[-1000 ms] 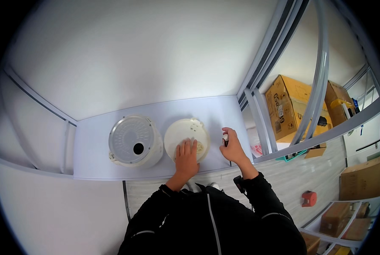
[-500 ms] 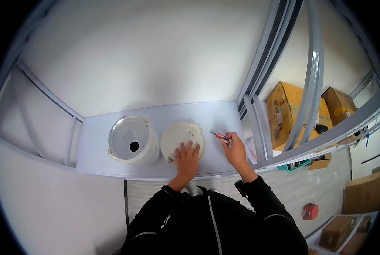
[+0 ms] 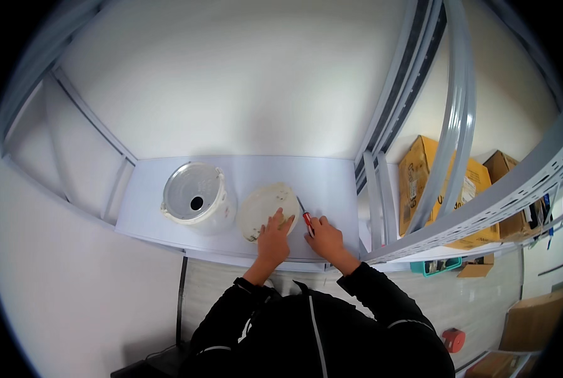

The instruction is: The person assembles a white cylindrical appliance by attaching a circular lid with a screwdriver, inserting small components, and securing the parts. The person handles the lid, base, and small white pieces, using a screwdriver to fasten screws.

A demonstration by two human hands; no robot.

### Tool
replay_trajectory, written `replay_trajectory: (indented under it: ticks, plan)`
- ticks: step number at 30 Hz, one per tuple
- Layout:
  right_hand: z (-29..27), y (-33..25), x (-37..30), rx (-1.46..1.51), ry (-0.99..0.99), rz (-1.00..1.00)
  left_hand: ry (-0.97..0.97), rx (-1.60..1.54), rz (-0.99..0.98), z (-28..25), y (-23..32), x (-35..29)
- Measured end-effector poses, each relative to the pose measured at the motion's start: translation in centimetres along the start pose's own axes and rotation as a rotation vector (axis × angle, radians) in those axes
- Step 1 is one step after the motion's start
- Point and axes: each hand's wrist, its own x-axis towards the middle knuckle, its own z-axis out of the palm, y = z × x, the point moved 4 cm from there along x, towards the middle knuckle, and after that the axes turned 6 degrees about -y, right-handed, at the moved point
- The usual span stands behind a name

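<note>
A person in a black jacket with thin pale stripes works at a smooth, pale shelf (image 3: 325, 183), the left hand (image 3: 273, 240) spread over a round, off-white disc (image 3: 259, 211). The disc's matte, plastic-looking face bears dark and yellowish marks near its rim; it lies toward the middle of the shelf. The right hand (image 3: 324, 239) curls around the red-and-black handle of a screwdriver (image 3: 307, 220), whose thin shaft slants up toward the disc's right edge. Whether its tip touches the disc cannot be told.

Just left of the disc stands a white, drum-shaped housing (image 3: 221, 217), its wall rounded, its top a shiny, translucent-looking circle with a round black spot (image 3: 196, 203). Behind it rises a plain white wall (image 3: 231, 94). To the right, glossy gray metal posts (image 3: 454, 120) cross in front of a creased yellow-brown cardboard box (image 3: 414, 183); below are a teal bin (image 3: 436, 268) and, on the floor, a squat red stool (image 3: 453, 340).
</note>
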Motion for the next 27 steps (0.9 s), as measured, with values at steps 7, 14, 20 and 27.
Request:
replay_trajectory:
  ticks: [7,14,20,27]
  plan:
    - [0.4,-0.1,0.6,-0.034,0.104,-0.113,0.396,-0.452,0.045,-4.6,0.9,-2.0]
    - [0.1,-0.5,0.3,-0.062,0.15,-0.138,0.538,-1.158,-0.008,-10.4,-2.5,-4.4]
    - [-1.4,-4.0,1.1,0.16,0.237,-0.161,0.525,-1.599,0.058,-17.1,-3.0,-6.1]
    - [-2.5,-9.8,3.1,0.758,0.297,-0.157,0.46,-1.616,0.054,-18.7,-6.9,-6.6]
